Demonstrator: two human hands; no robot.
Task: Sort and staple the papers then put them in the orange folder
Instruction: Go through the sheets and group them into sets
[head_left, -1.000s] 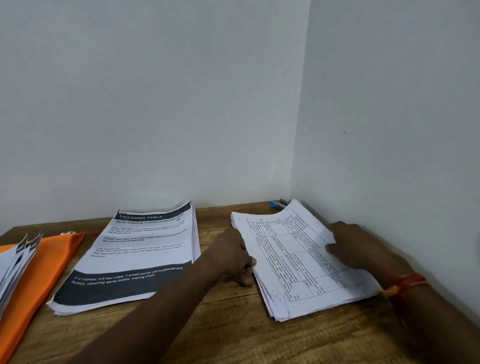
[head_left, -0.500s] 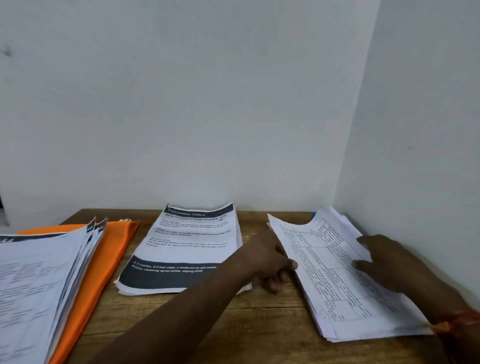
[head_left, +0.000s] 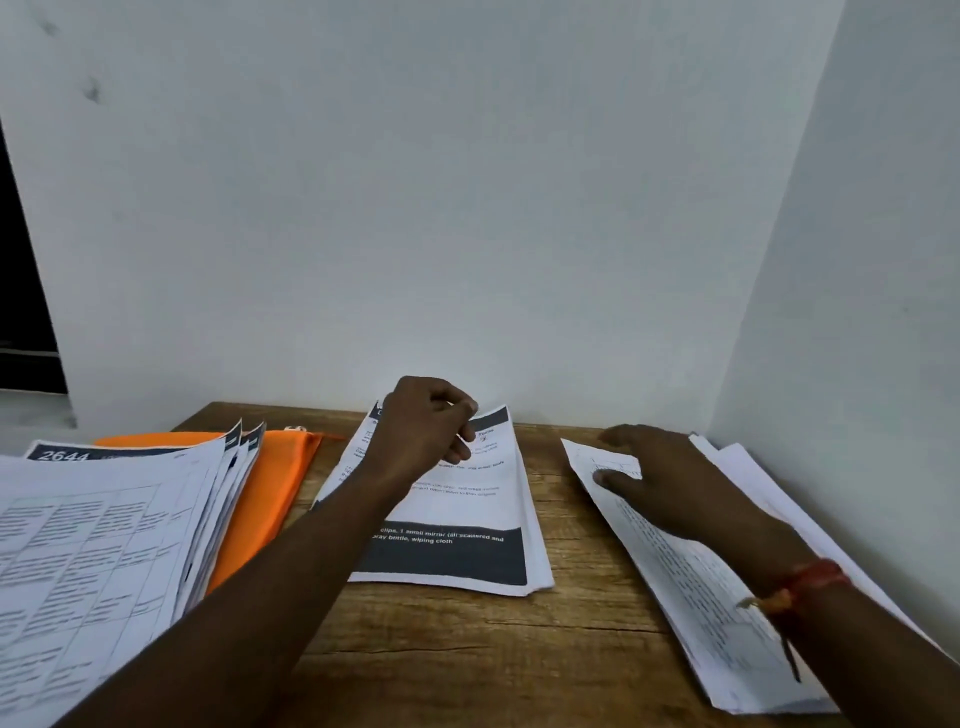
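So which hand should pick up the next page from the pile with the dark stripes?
Probably the left hand: it is right over the dark-striped pile, fingers curled. The right hand lies flat on the other pile by the wall.

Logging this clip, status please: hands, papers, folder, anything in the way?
Left hand fingers curled over middle stack, grip unclear. Right hand flat on right stack. Orange folder partly under left stack.

Both forearms are bare. A red-orange thread (head_left: 810, 582) circles the wrist of the right hand (head_left: 670, 478). A dark loose end dangles.
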